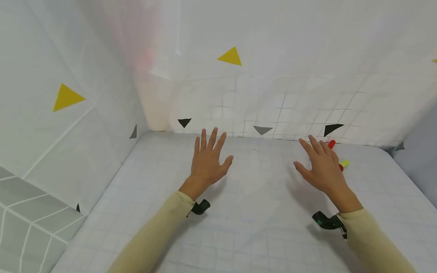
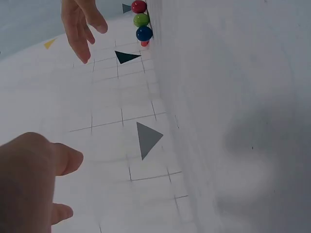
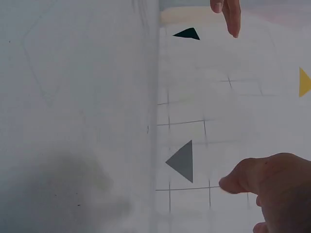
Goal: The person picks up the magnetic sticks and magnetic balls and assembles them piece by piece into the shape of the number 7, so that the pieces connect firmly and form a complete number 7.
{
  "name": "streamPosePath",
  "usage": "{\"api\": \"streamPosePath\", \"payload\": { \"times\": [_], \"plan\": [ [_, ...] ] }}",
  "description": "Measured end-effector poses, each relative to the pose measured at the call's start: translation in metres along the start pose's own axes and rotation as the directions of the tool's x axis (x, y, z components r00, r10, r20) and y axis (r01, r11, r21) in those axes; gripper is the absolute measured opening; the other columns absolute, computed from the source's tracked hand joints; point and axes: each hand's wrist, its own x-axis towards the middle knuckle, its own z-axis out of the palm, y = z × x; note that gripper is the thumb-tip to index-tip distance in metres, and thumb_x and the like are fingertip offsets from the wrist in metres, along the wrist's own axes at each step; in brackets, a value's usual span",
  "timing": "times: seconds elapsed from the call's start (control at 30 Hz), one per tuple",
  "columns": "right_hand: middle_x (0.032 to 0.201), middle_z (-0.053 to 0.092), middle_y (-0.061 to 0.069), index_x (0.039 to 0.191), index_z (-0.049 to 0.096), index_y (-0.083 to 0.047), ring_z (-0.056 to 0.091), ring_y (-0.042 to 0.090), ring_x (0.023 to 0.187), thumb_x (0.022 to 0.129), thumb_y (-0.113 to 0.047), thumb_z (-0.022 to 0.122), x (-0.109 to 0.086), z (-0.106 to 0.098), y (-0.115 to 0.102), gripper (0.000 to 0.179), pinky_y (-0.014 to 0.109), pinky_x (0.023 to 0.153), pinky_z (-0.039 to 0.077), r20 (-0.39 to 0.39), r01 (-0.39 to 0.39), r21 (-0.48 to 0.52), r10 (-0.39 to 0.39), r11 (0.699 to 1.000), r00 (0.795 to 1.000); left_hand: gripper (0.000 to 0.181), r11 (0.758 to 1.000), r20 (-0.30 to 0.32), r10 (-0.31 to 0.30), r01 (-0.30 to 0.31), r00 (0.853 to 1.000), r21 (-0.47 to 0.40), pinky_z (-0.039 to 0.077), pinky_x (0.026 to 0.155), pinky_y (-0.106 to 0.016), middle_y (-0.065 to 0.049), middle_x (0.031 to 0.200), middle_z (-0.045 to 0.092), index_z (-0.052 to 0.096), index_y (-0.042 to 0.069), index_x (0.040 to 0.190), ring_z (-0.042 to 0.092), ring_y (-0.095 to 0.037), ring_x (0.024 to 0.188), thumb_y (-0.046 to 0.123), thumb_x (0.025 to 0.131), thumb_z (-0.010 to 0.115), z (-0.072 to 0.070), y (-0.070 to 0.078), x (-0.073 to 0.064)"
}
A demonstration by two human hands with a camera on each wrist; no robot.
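Observation:
Both hands hover over the white table (image 1: 252,227), palms down and holding nothing. My left hand (image 1: 208,163) is left of the middle, its fingers spread and pointing to the back wall. To the right, my right hand (image 1: 322,167) has its fingers extended and thumb apart. It partly covers some small coloured things, of which a red tip (image 1: 332,144) and a yellow-green end (image 1: 345,163) show in the head view. The left wrist view shows these things as glossy rounded shapes in a row: red (image 2: 139,6), green (image 2: 141,20) and blue (image 2: 144,33).
A white wall (image 1: 290,76) with grid lines and yellow, grey and black triangles rises along the table's back edge. A side wall (image 1: 68,140) stands at the left, another (image 1: 423,163) at the right. Dark curved devices (image 1: 329,222) sit at both wrists.

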Motion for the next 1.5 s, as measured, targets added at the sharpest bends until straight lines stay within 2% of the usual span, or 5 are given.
{"api": "streamPosePath", "payload": {
  "times": [0.3, 0.6, 0.73, 1.1, 1.5],
  "plan": [
    [0.160, 0.031, 0.031, 0.156, 0.040, 0.000, 0.028, 0.060, 0.139, 0.088, -0.003, 0.069, -0.003, -0.005, 0.020, 0.074, 0.081, 0.105, 0.023, 0.008, -0.002, 0.082, 0.001, 0.997, 1.000, 0.072, 0.986, 0.021, 0.093, -0.089, 0.995, -0.144, -0.012, 0.122, -0.050, -0.007, 0.173, 0.013, 0.026, 0.019, 0.167, -0.004, -0.033, 0.157, 0.044, 0.105, 0.054, 0.011, 0.028, 0.009],
    [0.158, 0.034, 0.032, 0.158, 0.034, 0.003, 0.027, 0.062, 0.138, 0.091, -0.002, 0.070, -0.011, -0.007, 0.043, 0.077, 0.078, 0.106, 0.026, 0.059, -0.083, 0.140, 0.075, 0.987, 0.995, 0.072, 0.967, 0.066, 0.190, -0.175, 0.980, -0.183, 0.003, 0.125, -0.049, -0.010, 0.171, 0.019, 0.027, 0.015, 0.166, 0.007, -0.033, 0.157, 0.039, 0.105, 0.057, 0.023, 0.062, 0.015],
    [0.149, 0.043, 0.035, 0.156, 0.037, 0.005, 0.042, 0.060, 0.123, 0.089, 0.000, 0.070, -0.014, -0.009, 0.049, 0.075, 0.077, 0.098, 0.037, 0.043, -0.097, 0.161, 0.091, 0.982, 0.995, 0.071, 0.960, 0.071, 0.226, -0.209, 0.972, -0.186, 0.008, 0.125, -0.049, -0.010, 0.170, 0.022, 0.029, 0.015, 0.165, 0.013, -0.035, 0.156, 0.038, 0.105, 0.059, 0.031, 0.075, 0.018],
    [0.150, 0.040, 0.038, 0.156, 0.039, 0.004, 0.037, 0.065, 0.126, 0.089, -0.002, 0.075, -0.023, -0.009, 0.076, 0.076, 0.080, 0.099, 0.032, 0.049, -0.166, 0.151, 0.161, 0.975, 0.986, 0.071, 0.946, 0.132, 0.295, -0.269, 0.946, -0.184, 0.012, 0.125, -0.046, -0.008, 0.170, 0.025, 0.028, 0.016, 0.166, 0.017, -0.032, 0.156, 0.038, 0.105, 0.057, 0.045, 0.109, 0.024],
    [0.132, 0.050, 0.040, 0.132, 0.055, 0.012, 0.041, 0.062, 0.122, 0.092, -0.002, 0.072, -0.027, -0.006, 0.092, 0.046, 0.079, 0.098, 0.033, 0.030, -0.276, 0.109, 0.275, 0.955, 0.961, 0.068, 0.934, 0.190, 0.337, -0.301, 0.922, -0.194, 0.014, 0.124, -0.042, -0.005, 0.170, 0.025, 0.029, 0.018, 0.165, 0.018, -0.031, 0.156, 0.037, 0.105, 0.055, 0.051, 0.121, 0.027]
  ]
}}
